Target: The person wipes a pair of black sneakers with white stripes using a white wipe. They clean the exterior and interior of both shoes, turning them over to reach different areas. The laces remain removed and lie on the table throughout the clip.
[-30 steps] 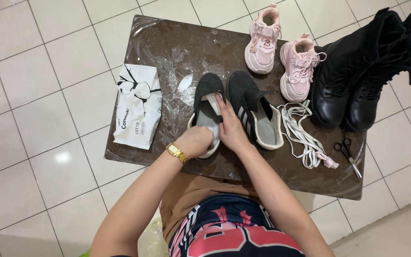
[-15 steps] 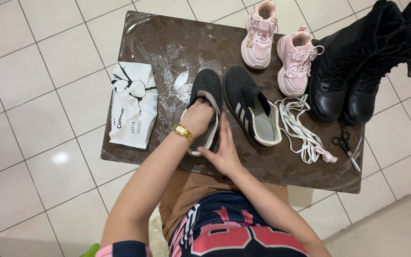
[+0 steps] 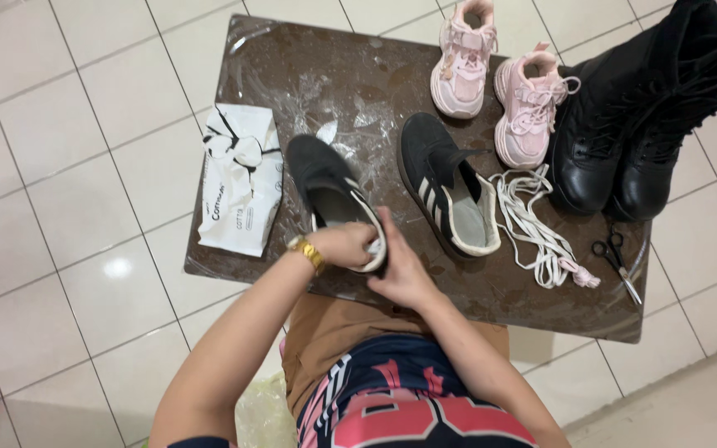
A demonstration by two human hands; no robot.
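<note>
A black sneaker [image 3: 319,177] with a pale lining lies slanted on the brown table [image 3: 491,290], toe toward the far left. My left hand [image 3: 343,245], a gold watch on its wrist, grips the heel opening with a bit of white cloth under the fingers. My right hand [image 3: 398,265] presses against the heel from the right. The matching black sneaker with white stripes [image 3: 446,182] lies just to the right, unlaced.
White laces [image 3: 533,228] lie right of the striped sneaker, small scissors [image 3: 618,260] near the right edge. Two pink child's sneakers [image 3: 495,79] and tall black boots [image 3: 641,116] stand at the back right. A white wipes pack [image 3: 241,181] overhangs the left edge. Tiled floor surrounds.
The left sneaker has swung so its toe points far left. My left hand came out of the shoe's inside to its heel rim. My right hand moved up against the heel.
</note>
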